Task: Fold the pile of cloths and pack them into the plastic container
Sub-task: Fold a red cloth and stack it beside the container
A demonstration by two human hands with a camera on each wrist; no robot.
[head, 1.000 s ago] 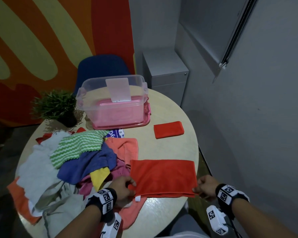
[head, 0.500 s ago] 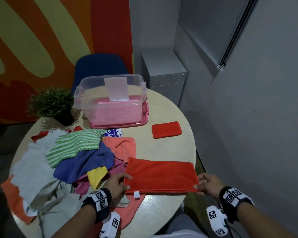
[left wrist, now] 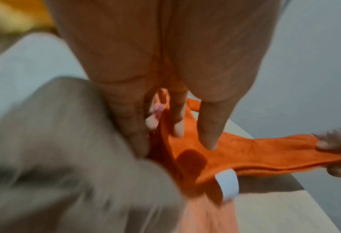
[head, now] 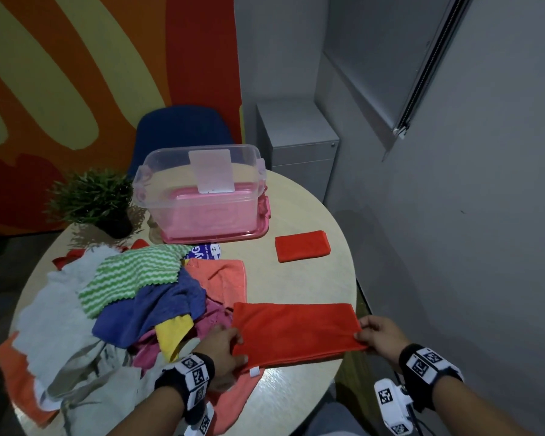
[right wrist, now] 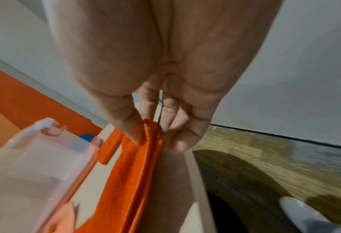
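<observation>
Pinching both short ends of the red cloth (head: 296, 333), left hand (head: 222, 347) and right hand (head: 379, 336): keep 2 layers aligned, bring ends together evenly.

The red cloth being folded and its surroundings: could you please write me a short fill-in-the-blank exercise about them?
1. The left hand and right hand hold the ends of a ____ cloth.
2. A folded red cloth lies on the round ____.
3. The plastic container stands on a ____ lid.
4. Left of the container stands a potted ____.

Answers: red; table; pink; plant
</observation>
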